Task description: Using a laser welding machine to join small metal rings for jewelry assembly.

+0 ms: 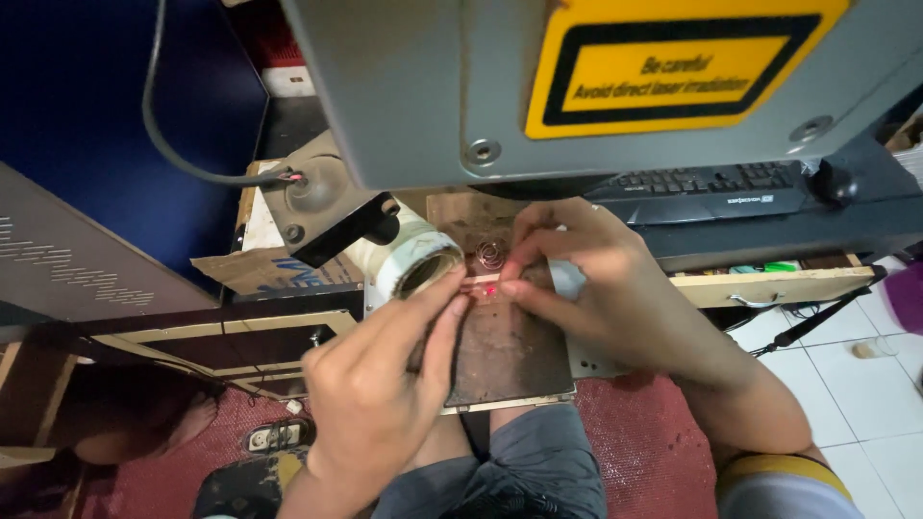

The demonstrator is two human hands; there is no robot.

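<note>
Landmark: dark metal plate (510, 351), flat under the grey machine head (577, 86), its near edge over the person's knees.

Left hand (370, 384): comes up from the plate's near left corner, back of the hand to the camera, wrist bent slightly. Fingers lie together and extended, tips resting on the plate's far left part, beside a small red light spot (489, 289). Whether anything is pinched between them cannot be told.

Right hand (596, 279): reaches in from the plate's right side, forearm crossing its right edge, wrist arched. Thumb and forefinger are drawn together at the plate's far edge, tips just right of the red spot and almost meeting the left fingertips. A tiny piece may sit between them; too small to tell.

Coiled wire spring (490, 255): just beyond the plate's far edge, touching no finger that shows.

White lens tube (418, 264): left of the plate's far corner, mouth tilted toward the plate.

Black keyboard (702, 187): well beyond the plate, to the right.

Wooden drawer (779, 285): right of the plate, behind the right forearm.

Red mat (644, 442): on the floor below the plate.
</note>
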